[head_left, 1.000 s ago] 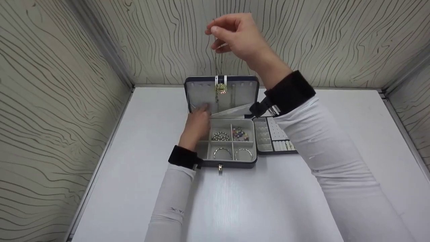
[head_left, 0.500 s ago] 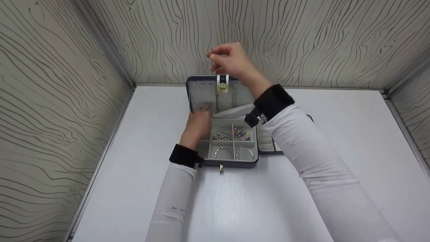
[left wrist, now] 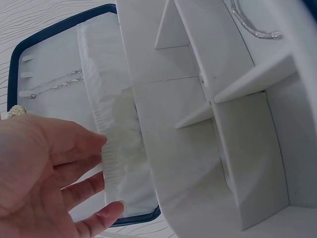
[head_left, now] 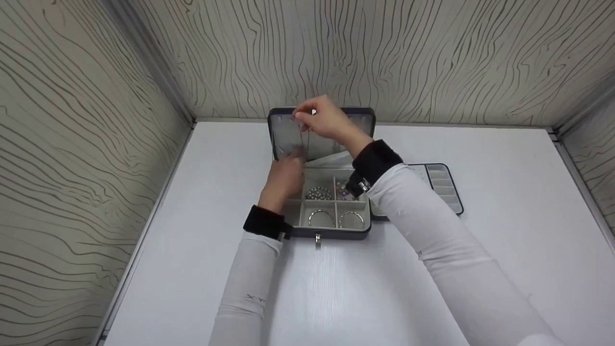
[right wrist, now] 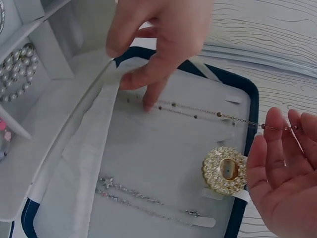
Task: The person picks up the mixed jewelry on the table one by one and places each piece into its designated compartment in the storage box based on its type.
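My right hand (head_left: 324, 120) is over the upper edge of a jewelry box's raised lid (head_left: 372, 126). It pinches a fine beaded chain necklace (right wrist: 219, 114), which hangs down the lid's inner face. Low on the lid, my left hand (head_left: 285, 175) grips the edge of the gathered white fabric pocket (left wrist: 114, 168), drawing it away from the lid. In the right wrist view the necklace's lower end runs down to the left fingers (right wrist: 151, 94); its tip there is partly hidden. A silver chain necklace (right wrist: 143, 196) hangs alongside, its end inside the pocket.
A round gold ornament (right wrist: 213, 173) sits at the lid's upper edge. The divided base (head_left: 336, 234) holds a pearl strand (head_left: 318, 193), colored beads (head_left: 342, 188) and two silver bangles (head_left: 321, 211). A compartment tray (head_left: 444, 182) lies to the right. Patterned walls (head_left: 240, 72) enclose the table.
My right hand has come down from high above the lid to its upper edge, lowering the necklace along the inner face. The left hand stays at the pocket.
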### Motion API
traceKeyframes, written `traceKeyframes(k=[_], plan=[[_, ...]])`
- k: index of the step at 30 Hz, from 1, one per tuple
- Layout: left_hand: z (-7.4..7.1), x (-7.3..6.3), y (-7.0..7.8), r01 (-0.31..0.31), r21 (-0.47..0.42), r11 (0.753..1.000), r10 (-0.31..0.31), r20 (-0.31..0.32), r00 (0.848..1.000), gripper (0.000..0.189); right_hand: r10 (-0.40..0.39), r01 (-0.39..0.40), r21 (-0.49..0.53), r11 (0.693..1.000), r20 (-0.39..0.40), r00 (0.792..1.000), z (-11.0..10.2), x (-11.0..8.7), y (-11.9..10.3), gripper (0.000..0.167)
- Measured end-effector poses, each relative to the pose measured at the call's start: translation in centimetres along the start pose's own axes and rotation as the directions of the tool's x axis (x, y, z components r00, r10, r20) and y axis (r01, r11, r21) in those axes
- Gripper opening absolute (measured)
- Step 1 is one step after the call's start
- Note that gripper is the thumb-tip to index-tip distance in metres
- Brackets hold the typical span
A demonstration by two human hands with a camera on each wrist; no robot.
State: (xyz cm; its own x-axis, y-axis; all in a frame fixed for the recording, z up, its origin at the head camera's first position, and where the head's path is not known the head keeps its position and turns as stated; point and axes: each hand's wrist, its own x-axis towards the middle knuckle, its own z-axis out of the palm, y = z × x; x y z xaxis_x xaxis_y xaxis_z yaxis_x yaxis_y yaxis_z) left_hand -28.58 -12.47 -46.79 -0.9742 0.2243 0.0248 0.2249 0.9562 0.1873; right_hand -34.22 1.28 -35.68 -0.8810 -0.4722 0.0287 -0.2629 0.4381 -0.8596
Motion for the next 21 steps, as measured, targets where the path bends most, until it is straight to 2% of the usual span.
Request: traceKeyframes(k=[6,11,14,21], plan=[[0.3,0.1,-0.3,-0.003,-0.008,1.0,0.003,-0.011,1.0,0.036,0.009,-0.012,-0.173,0.985,-0.018,1.0,0.3,0.3,0.5,0.024],[0.2,0.0,-0.2,0.002,-0.015,1.0,-0.002,-0.002,1.0,0.036,0.001,-0.02,-0.308,0.951,-0.061,0.998,0.9,0.6,0.5,0.025],[0.1,0.1,-0.1,-0.001,-0.006,1.0,0.001,0.001,1.0,0.031,-0.029,-0.008,-0.4,0.916,-0.086,0.996,1.2,0.9,0.4,0.025],[0.2,0.0,0.2,-0.001,0.011,1.0,0.001,0.001,1.0,0.023,-0.114,0.019,-0.591,0.807,-0.123,0.986,1.5,1.3,0.6,0.023]])
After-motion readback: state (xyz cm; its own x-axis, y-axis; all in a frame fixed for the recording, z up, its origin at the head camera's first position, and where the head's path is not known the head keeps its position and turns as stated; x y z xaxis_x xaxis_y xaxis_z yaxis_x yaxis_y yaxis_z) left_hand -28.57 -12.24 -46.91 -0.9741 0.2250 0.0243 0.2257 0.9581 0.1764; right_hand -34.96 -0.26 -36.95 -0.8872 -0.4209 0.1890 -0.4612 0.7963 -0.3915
